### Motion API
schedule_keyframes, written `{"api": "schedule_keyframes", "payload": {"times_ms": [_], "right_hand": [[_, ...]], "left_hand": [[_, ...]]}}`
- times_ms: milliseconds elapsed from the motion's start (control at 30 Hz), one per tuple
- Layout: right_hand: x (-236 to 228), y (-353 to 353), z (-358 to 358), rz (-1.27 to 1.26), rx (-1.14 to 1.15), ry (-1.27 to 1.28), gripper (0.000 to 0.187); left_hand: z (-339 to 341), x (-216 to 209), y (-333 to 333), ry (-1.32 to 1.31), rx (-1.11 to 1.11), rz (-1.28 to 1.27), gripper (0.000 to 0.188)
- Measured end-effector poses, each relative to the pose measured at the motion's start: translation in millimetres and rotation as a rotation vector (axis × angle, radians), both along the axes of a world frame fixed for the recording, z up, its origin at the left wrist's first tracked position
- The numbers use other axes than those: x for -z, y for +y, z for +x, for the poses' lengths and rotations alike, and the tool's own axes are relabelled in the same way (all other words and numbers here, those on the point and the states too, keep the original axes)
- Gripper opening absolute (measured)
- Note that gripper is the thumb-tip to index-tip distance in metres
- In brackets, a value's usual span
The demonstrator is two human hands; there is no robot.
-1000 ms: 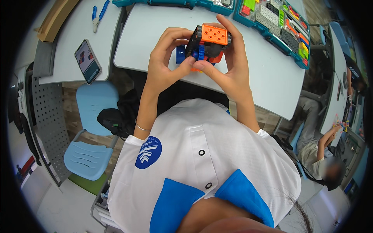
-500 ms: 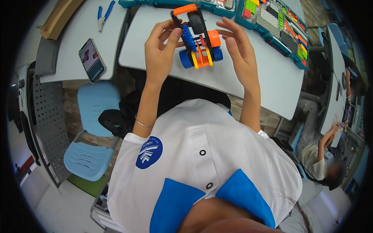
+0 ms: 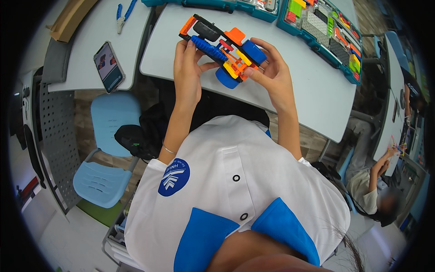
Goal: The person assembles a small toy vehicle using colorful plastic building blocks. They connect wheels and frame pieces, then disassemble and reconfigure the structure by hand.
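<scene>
The toy car [image 3: 217, 52] is held up over the white table [image 3: 294, 86], one end pinched in the left hand's [image 3: 186, 75] fingers, the wheel end cupped by the right hand's [image 3: 275, 78] thumb and fingers. Light, stiff plastic, probably (snap-together bits might pop off if squeezed); best gripped by the black frame [image 3: 220, 32], since wheels could spin.

White table [image 3: 317, 102] under teal case [image 3: 290, 30]

Smooth plastic toy vehicle [image 3: 216, 51], smooth matt tabletop [image 3: 312, 86], glossy phone [image 3: 108, 68], matt cloth shirt [image 3: 281, 177], plastic chair [image 3: 102, 181]
</scene>
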State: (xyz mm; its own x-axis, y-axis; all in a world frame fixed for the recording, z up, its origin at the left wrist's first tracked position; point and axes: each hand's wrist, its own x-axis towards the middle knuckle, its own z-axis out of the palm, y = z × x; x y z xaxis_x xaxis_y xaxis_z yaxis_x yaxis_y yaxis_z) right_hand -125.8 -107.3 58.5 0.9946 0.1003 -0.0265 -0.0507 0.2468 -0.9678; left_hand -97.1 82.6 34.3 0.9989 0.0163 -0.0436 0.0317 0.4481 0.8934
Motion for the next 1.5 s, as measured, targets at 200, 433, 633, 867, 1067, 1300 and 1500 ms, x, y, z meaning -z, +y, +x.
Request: {"api": "schedule_keyframes", "payload": {"times_ms": [200,433,633,867,1067,1300,1500], "right_hand": [[10.7,4.1,-3.9,0.007,0.060,-0.042,0.069],[6.8,-13.6,-14.8,0.344,-0.046,0.058,0.068],[14.0,-19.3,-18.3,0.054,0.005,0.068,0.052],[17.3,-7.7,-29.7,-0.046,0.102,0.047,0.023],[6.3,-3.3,-44.4,0.012,0.124,0.000,0.018],[14.7,-4.3,-65.3,-0.342,0.295,-0.468,0.018],[6.5,-5.0,-71.1,-0.495,0.327,-0.719,0.024]], "left_hand": [[-10.0,-3.0,-1.5,0.021,-0.036,-0.023,0.030],[-13.3,6.0,2.8,0.006,-0.129,-0.073,0.030],[-17.6,4.7,1.6,0.001,-0.141,-0.074,0.028],[-31.1,2.0,-4.4,-0.010,-0.113,-0.096,0.029],[-50.2,-9.8,-9.4,-0.070,-0.161,-0.065,0.028],[-79.7,-19.3,-14.2,-0.146,-0.223,-0.026,0.029],[-86.8,-25.6,-10.9,-0.136,-0.213,-0.082,0.028]]}}
